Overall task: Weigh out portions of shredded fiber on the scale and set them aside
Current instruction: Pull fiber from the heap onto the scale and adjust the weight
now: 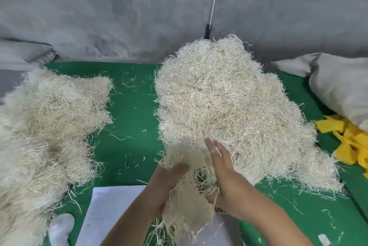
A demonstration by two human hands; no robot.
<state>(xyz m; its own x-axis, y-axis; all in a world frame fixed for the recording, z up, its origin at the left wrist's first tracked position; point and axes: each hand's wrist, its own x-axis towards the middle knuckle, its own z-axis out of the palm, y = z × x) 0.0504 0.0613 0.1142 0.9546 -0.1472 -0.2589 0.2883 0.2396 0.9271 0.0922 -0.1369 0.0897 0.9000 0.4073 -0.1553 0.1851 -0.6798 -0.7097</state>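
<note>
My left hand (pixel 169 178) grips a light, springy fiber tuft (pixel 187 202) beside the big pile (pixel 229 106); right hand (pixel 223 168), fingers straight, steadies it.

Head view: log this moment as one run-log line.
left hand: grips fiber clump | right hand: flat against clump | big fiber pile: right of centre | second pile: left | scale: not identifiable

Both forearms are bare to the frame edge, the left hand (pixel 169 184) and right hand (pixel 225 174) ungloved, without rings.
</note>
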